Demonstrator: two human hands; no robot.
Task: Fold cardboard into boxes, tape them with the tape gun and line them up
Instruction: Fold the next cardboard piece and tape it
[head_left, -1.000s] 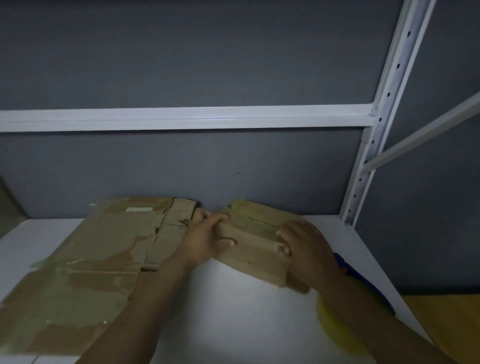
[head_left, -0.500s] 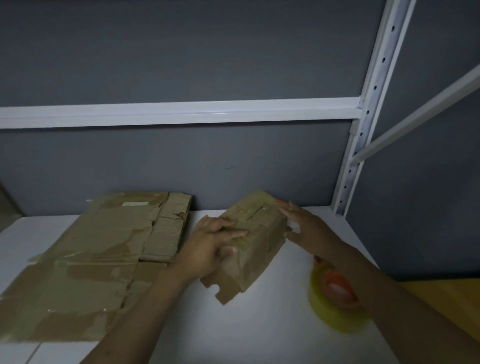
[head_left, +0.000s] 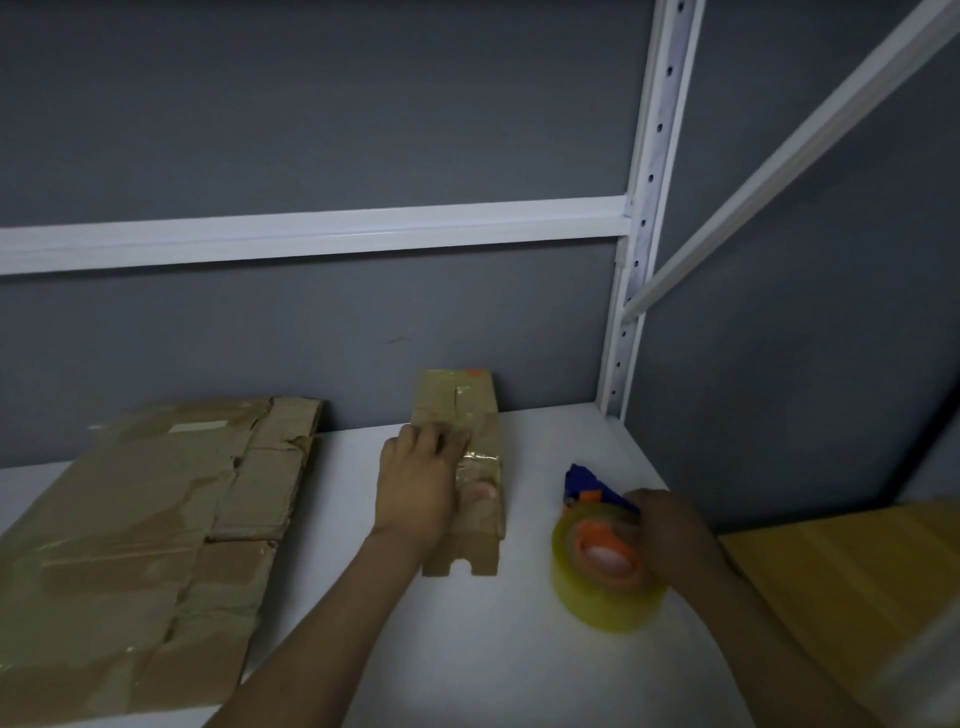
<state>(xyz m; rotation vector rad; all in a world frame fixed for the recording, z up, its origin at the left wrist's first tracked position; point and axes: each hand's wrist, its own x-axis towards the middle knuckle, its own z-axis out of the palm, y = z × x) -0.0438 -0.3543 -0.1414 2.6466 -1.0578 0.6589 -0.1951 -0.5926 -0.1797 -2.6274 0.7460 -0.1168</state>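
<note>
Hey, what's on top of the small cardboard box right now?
The left hand rests on the small cardboard box, fingers over shiny clear tape on its top. An orange patch shows near the far end. The surface beneath the palm is covered.

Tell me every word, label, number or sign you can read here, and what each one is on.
No text can be read anywhere in this picture.
Pale label on the flattened cardboard: too blurred to read, and it may be blank.
Orange patch on the far end of the box: no letters can be made out.
Tape gun: no brand or marking shows.
</note>
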